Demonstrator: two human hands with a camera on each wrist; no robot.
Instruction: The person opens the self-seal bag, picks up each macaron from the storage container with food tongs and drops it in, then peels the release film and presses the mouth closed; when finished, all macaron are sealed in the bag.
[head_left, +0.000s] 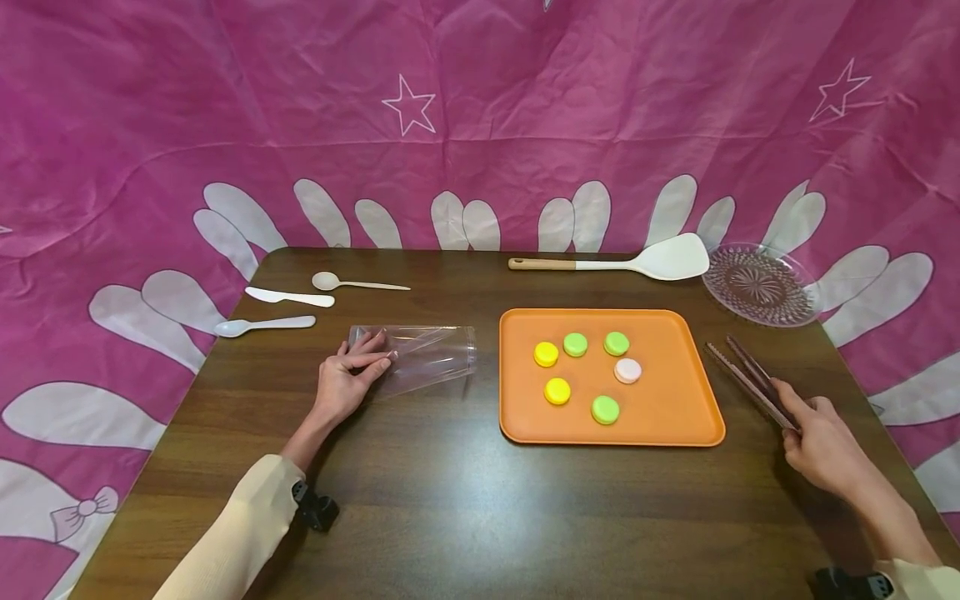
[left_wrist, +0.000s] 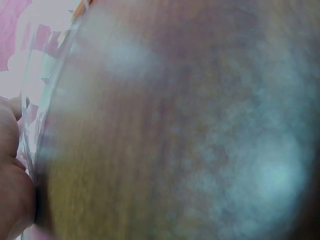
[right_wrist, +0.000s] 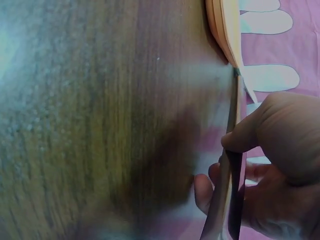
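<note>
My left hand (head_left: 347,379) pinches the near-left part of a clear plastic bag (head_left: 438,354), which lies flat and see-through on the wooden table. In the left wrist view the bag (left_wrist: 42,95) shows as a shiny sheet beside my fingers. My right hand (head_left: 828,446) grips metal tongs (head_left: 750,379) with the thumb on one side and fingers on the other; their tips point toward the tray and stand slightly apart, with nothing between them. Between the hands sits an orange tray (head_left: 675,417) carrying green macarons (head_left: 605,409), yellow macarons (head_left: 557,391) and one pale pink macaron (head_left: 627,371).
A white spatula (head_left: 671,257) with a wooden handle lies behind the tray. To its right, a clear patterned glass plate (head_left: 761,285) stands at the table's corner. Two white spoons (head_left: 326,281) and a white knife (head_left: 288,297) lie at the back left. A pink curtain (head_left: 480,108) hangs behind.
</note>
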